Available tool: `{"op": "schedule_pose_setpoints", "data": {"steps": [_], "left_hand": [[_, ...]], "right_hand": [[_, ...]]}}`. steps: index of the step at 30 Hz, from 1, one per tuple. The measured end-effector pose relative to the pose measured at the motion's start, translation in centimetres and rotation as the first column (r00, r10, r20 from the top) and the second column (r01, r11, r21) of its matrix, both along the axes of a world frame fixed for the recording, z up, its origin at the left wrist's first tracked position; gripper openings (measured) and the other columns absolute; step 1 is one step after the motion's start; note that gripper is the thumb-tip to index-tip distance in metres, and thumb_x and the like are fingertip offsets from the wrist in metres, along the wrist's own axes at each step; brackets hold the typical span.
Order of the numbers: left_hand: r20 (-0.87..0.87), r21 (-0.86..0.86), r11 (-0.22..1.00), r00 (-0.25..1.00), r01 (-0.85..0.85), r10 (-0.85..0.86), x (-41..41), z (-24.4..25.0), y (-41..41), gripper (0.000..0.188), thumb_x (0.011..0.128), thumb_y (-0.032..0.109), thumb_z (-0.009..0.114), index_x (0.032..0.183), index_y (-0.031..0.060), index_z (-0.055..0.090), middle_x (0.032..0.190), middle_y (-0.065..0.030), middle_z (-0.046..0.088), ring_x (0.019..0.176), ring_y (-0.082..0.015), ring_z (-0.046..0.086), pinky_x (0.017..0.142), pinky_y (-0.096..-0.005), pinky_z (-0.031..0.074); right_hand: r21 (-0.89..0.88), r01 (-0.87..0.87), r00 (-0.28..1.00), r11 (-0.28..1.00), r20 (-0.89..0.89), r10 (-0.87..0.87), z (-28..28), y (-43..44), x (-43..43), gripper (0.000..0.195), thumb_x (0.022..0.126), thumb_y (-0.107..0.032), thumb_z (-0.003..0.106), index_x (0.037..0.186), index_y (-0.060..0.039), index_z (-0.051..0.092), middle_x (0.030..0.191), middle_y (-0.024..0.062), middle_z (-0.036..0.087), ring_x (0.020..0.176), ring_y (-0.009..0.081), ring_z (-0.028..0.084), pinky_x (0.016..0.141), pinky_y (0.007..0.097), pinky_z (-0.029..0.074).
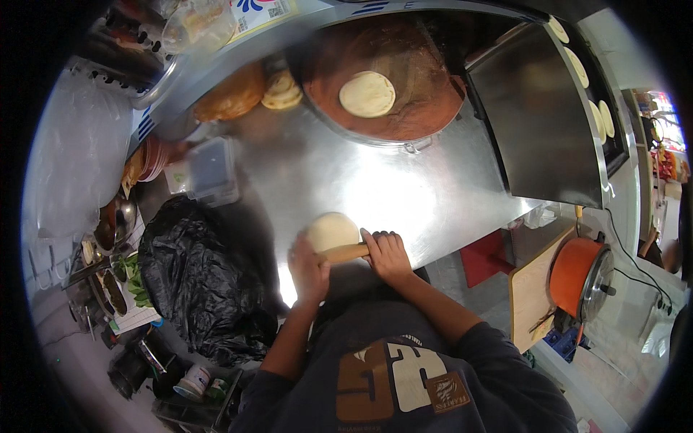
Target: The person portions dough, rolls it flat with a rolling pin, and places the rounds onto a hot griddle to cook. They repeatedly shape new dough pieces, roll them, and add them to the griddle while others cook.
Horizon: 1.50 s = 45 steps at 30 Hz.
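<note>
A wooden rolling pin [345, 253] lies over the near edge of a flat round of pale dough [331, 230]. My right hand [389, 255] grips the pin's right end, fingers curled over it. At its left end is my left hand [309, 270], blurred, with its fingers by the dough's left edge. Whether that hand grips the pin or just touches the dough, I cannot tell. Beyond, a second flat dough round [367, 94] rests on a large round griddle with a reddish-brown surface [427, 111].
The steel worktop [303, 168] bears a clear plastic box [214, 170] at left and stacked flatbreads [282, 91] near the griddle. A black plastic bag [200, 281] bulges at my left. Right stand a steel panel [536, 113] and an orange pot [576, 276] on a wooden board [533, 303].
</note>
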<state>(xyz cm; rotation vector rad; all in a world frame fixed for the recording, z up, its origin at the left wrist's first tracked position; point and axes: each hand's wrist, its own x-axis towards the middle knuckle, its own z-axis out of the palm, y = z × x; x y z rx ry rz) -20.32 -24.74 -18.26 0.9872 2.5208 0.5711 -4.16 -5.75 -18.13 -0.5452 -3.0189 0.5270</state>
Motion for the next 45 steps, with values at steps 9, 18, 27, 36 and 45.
{"op": "schedule_pose_setpoints", "data": {"steps": [9,18,27,36,45], "left_hand": [[-0.098,0.026,0.999,0.994,-0.04,0.043,-3.2,-4.5,1.6,0.042,0.093,0.031,0.078,0.119,0.0001,0.068,0.115,-0.0213,0.07,0.112,-0.0432,0.062,0.102,-0.0535,0.049],[-0.155,0.408,0.906,0.987,0.109,-0.049,0.7,4.0,4.9,0.018,0.088,0.013,0.076,0.102,0.0046,0.068,0.103,-0.014,0.071,0.096,-0.0374,0.068,0.085,-0.0496,0.053],[-0.057,0.708,0.693,0.989,0.134,-0.134,3.1,19.9,5.9,0.045,0.089,0.002,0.075,0.131,0.0038,0.058,0.134,-0.0198,0.058,0.12,-0.0384,0.062,0.104,-0.0519,0.05],[0.961,0.247,0.577,0.121,-0.778,-0.247,7.6,18.7,17.0,0.054,0.116,0.044,0.034,0.145,0.0018,0.051,0.136,-0.0167,0.065,0.121,-0.0303,0.068,0.101,-0.0466,0.058],[0.987,0.116,0.367,0.149,-0.923,0.064,15.8,25.4,27.4,0.045,0.115,0.046,0.042,0.115,0.0069,0.064,0.103,-0.0076,0.071,0.097,-0.0235,0.07,0.087,-0.0418,0.058]], "right_hand": [[0.04,0.526,0.85,0.849,-0.016,-0.526,-0.2,5.7,4.5,0.018,0.092,-0.017,0.072,0.107,-0.0068,0.073,0.089,0.0144,0.067,0.087,0.0364,0.062,0.078,0.0513,0.046],[-0.699,0.549,0.738,0.459,0.147,-0.659,1.6,4.5,-0.9,0.06,0.095,-0.051,0.075,0.129,-0.0016,0.067,0.117,0.0175,0.071,0.106,0.0345,0.069,0.089,0.0474,0.057],[-0.79,-0.269,0.884,-0.55,0.024,-0.467,17.2,5.6,-0.6,0.046,0.102,-0.015,0.074,0.142,-0.0024,0.056,0.133,0.0111,0.069,0.124,0.022,0.068,0.105,0.0381,0.057],[-0.978,-0.207,0.9,0.001,-0.191,-0.391,22.4,12.4,3.4,0.046,0.092,-0.012,0.081,0.132,-0.0014,0.061,0.126,0.0079,0.069,0.113,0.0157,0.065,0.101,0.0319,0.052],[-0.885,-0.105,0.964,0.454,-0.202,-0.171,26.9,22.5,11.9,0.05,0.087,-0.027,0.082,0.127,-0.0031,0.064,0.112,0.0173,0.074,0.106,0.0254,0.072,0.092,0.038,0.056]]}}
